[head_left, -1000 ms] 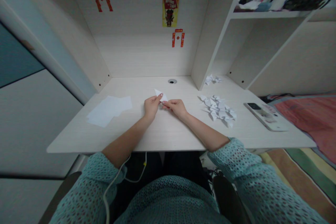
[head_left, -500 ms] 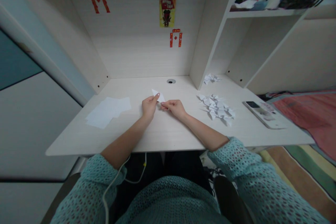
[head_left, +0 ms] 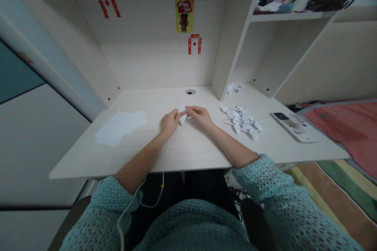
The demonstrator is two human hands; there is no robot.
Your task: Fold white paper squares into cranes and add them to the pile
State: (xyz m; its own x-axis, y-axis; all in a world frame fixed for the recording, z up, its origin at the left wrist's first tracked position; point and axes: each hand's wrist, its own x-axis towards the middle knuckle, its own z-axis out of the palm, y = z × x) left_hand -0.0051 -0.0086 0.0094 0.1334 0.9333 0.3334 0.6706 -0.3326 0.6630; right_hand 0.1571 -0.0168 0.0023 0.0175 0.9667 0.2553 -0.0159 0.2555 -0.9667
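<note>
A small piece of folded white paper [head_left: 182,119] is held between my two hands above the middle of the desk. My left hand [head_left: 170,122] pinches it from the left, thumb on top. From the right, the fingertips of my right hand [head_left: 200,116] close on its other edge. Folded white paper pieces [head_left: 241,120] lie in a loose heap right of my right hand. To the left of my left hand, flat white paper sheets [head_left: 120,126] overlap on the desk.
More folded papers [head_left: 235,88] sit at the back by the divider [head_left: 235,55]. A phone-like white device [head_left: 293,127] lies at the right. The desk [head_left: 191,153] has a round cable hole [head_left: 190,91]. A white cable [head_left: 127,206] hangs near my left sleeve.
The paper in my hands has turned from slanting to standing nearly upright, its point now facing away from me. My right hand has shifted slightly up along it.
</note>
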